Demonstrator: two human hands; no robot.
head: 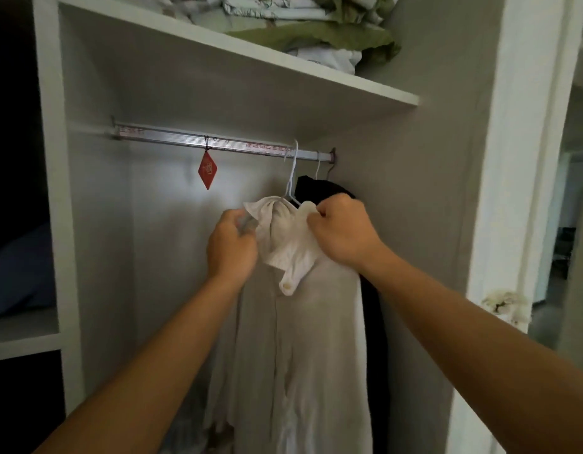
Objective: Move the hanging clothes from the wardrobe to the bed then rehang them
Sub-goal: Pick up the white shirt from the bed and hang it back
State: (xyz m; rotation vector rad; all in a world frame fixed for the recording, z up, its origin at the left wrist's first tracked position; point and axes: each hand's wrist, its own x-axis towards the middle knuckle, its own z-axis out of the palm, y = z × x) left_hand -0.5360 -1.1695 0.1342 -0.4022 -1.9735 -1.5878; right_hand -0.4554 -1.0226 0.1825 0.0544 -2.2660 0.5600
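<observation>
Both forearms reach up from the lower edge of view toward the wardrobe rail [218, 144]. Left hand [231, 247]: fingers curled around the left shoulder of the pale shirt [293, 322], at the collar edge; the fingertips are turned away from the camera, so the exact pinch cannot be confirmed. Right hand [342, 232]: fingers closed tight, gripping the collar fabric at the right shoulder.

Between the two sets of fingers the bunched collar sits over a white wire hanger [291, 183]. Its hook rises above the fingers and appears caught on the rail, though contact is not sharply resolved. Just behind the right fingers hangs a dark garment [319, 190] on a second hanger, against the right wall. Up and left of the left fingers, a red diamond tag [207, 170] dangles from the rail. Folded bedding [316, 24] lies on the shelf overhead. The bed is not in view.

Assessment: either the shirt is being seated on its hanger during rehanging or it is about to be lifted off; the view alone does not settle which. The next move requires both shoulders squared on the wire, or the hook raised clear, without dragging the dark garment alongside.
</observation>
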